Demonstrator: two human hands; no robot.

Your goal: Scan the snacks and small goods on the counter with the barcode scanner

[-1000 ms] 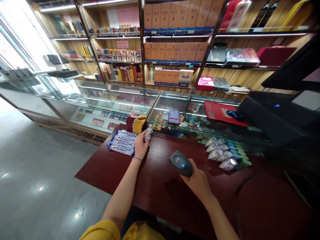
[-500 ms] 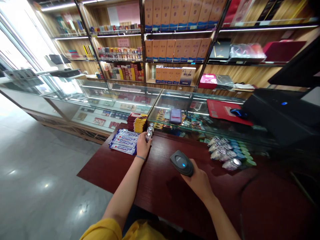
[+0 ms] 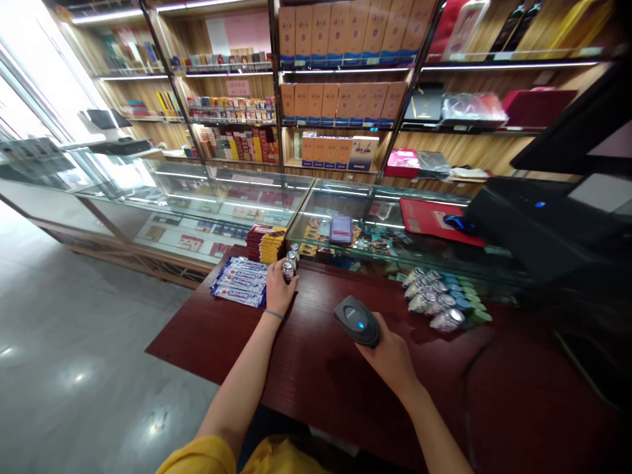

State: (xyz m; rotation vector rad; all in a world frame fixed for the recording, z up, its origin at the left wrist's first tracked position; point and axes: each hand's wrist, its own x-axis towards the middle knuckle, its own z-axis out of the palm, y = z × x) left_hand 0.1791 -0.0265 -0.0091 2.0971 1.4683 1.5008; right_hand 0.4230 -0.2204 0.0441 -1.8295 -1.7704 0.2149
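Head view: forward and downward, wide

Single camera at the wearer's head; faces ahead, tipped down; left hand [image 3: 279, 293] and right hand [image 3: 389, 352] near, frame centre, above the dark red desk [image 3: 311, 342]; glass counters [image 3: 320, 197] at middle range; wall shelves [image 3: 474, 151] farthest, across the top; floor [image 3: 99, 355] lower left.

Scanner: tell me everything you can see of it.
The scanner is dark grey to black, apparently matte plastic, with a broad, rounded head and a lit blue light on top. A faint mark there is too small to read. The right hand grips it, hiding most of the handle. Its head points forward and left, seemingly held above the table.
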